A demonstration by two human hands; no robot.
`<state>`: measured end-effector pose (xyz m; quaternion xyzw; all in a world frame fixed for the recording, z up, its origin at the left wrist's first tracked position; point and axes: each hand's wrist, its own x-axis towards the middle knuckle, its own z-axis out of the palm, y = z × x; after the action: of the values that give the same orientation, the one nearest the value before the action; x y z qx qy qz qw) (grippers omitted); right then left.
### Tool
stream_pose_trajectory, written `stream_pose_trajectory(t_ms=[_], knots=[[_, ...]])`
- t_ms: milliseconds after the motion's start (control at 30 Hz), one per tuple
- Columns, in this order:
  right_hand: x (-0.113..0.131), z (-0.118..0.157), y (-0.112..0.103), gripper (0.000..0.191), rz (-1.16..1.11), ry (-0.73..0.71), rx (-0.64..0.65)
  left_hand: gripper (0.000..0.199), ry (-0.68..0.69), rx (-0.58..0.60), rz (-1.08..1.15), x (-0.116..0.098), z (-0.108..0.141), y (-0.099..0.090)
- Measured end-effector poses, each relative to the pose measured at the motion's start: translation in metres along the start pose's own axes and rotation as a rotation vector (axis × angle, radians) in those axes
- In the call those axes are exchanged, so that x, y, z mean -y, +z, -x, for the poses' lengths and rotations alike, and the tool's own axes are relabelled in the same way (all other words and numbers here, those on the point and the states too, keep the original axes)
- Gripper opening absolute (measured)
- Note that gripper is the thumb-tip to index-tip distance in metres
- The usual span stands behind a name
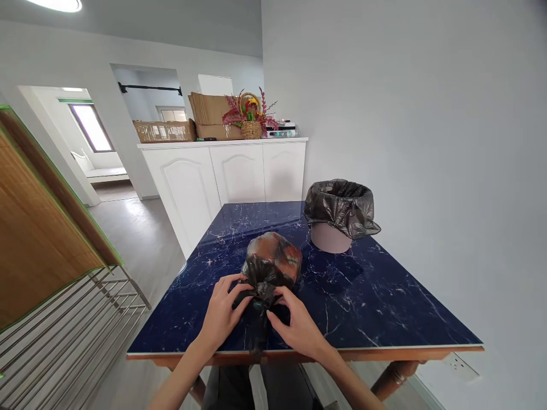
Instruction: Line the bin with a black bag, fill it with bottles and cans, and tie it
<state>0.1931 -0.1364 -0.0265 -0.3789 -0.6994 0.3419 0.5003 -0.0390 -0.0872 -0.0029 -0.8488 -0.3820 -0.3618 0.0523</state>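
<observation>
A filled black plastic garbage bag (pixel 273 256) lies near the front middle of the blue marble-patterned table (pixel 363 307). Reddish and pale contents show through its stretched film. My left hand (pixel 224 304) grips the gathered neck of the bag from the left, fingers bent onto the plastic. From the right, my right hand (pixel 294 322) pinches the same bunched neck between thumb and fingers. A loose tail of the bag hangs toward the table's front edge. Whether the neck is knotted cannot be made out.
A light trash can (pixel 331 238) lined with a black bag (pixel 337 208) stands at the table's back right, near the wall. Behind is a white cabinet (pixel 239 171) bearing cardboard boxes (pixel 213 117) and a flower basket (pixel 251 128). A metal rack (pixel 98 319) stands left.
</observation>
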Motion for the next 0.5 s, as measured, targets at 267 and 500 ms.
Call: stream_pose_trajectory(t_ms=[267,500], knots=[[-0.005,0.006,-0.002,0.023,0.003,0.058,-0.093,0.017,-0.122,-0.092,0.089,-0.004,0.002,0.001],[-0.005,0.009,-0.005,0.025,0.116,0.063,-0.147,0.026,-0.544,-0.251,0.434,0.016,0.003,0.001]])
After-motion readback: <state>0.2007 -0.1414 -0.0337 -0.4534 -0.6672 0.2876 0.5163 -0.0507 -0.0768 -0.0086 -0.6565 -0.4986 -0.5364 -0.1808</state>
